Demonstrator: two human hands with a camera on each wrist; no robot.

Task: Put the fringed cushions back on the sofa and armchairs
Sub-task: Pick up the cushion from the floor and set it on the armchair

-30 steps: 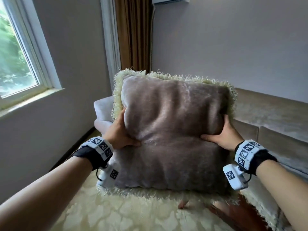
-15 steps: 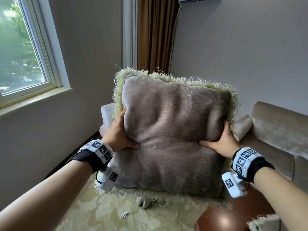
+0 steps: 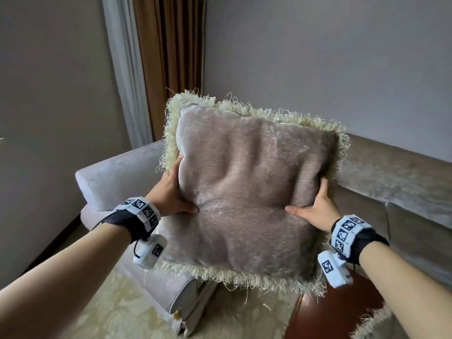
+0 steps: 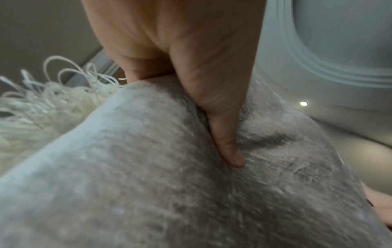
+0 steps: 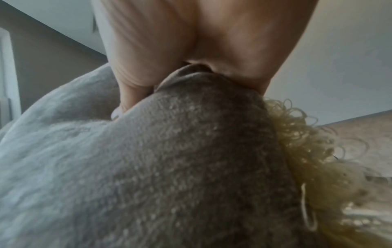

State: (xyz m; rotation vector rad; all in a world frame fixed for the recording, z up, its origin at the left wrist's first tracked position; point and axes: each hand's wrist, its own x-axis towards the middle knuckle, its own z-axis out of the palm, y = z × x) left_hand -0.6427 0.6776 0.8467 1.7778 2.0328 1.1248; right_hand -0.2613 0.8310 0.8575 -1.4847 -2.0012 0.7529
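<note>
So right up close, both hands are clamped on the fringed cushion (image 3: 249, 192), one per side: the left hand (image 3: 175, 194) has its thumb pressed flat into the plush front with the fingers wrapped behind the left edge, and the right hand (image 3: 315, 209) mirrors that on the right edge. Both arms are stretched forward with the wrists about level, and the cushion hangs in the air, tilted a bit, its top leaning away. Below it there's a pale rug (image 3: 102, 311) and a dark wooden corner (image 3: 335, 314). Past that, the light armchair (image 3: 115, 182) sits to the left and the sofa (image 3: 396, 182) runs along the wall on the right. My guess for doing this well: keep the two-sided hold until the bottom fringe meets a seat, then lean it against the backrest before letting go, so it doesn't flop forward.
</note>
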